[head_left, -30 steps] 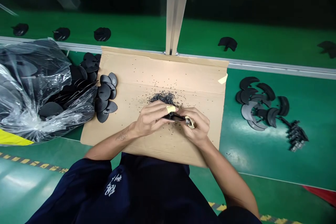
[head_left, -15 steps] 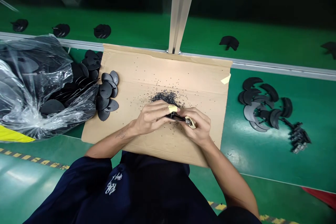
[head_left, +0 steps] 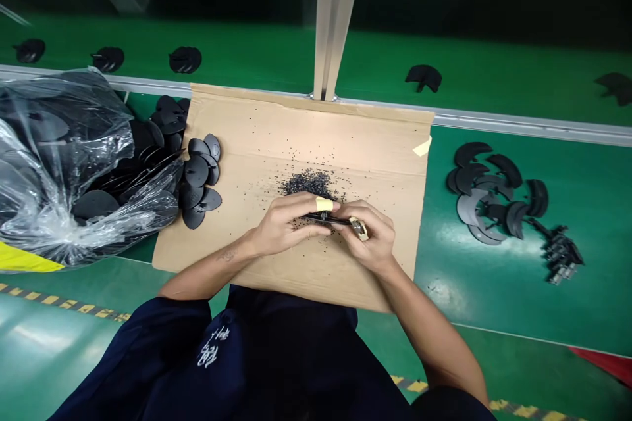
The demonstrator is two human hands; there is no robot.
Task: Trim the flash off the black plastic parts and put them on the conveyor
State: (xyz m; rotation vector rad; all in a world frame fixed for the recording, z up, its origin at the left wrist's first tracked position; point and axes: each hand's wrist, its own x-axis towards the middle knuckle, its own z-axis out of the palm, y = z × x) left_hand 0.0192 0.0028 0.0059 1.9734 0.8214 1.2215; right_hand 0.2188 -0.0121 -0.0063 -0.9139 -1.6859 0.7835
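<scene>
My left hand (head_left: pixel 289 220), a strip of yellow tape (head_left: pixel 324 204) round one finger, pinches a thin black plastic disc (head_left: pixel 312 216) by its left side. The disc is tilted almost edge-on, so its face is mostly hidden. From the other side my right hand (head_left: pixel 371 231) is closed with its fingertips at the disc's right end. A small shiny metal piece with a pale yellow rim (head_left: pixel 359 228) shows in that hand; its kind cannot be made out. Just beyond both hands lies a heap of tiny black bits (head_left: pixel 309 182) on a cardboard sheet (head_left: pixel 276 125).
Black oval discs (head_left: pixel 196 171) overlap at the cardboard's left edge, by a clear plastic bag (head_left: pixel 64 210) of more. Curved black parts (head_left: pixel 474 207) and a cluster of small black pieces (head_left: pixel 563 255) lie on the green table at right. A metal post (head_left: pixel 338 26) stands behind the cardboard.
The disc has turned to a flatter, more edge-on angle between my hands, and my left thumb has shifted along it. Both hands stay over the same spot.
</scene>
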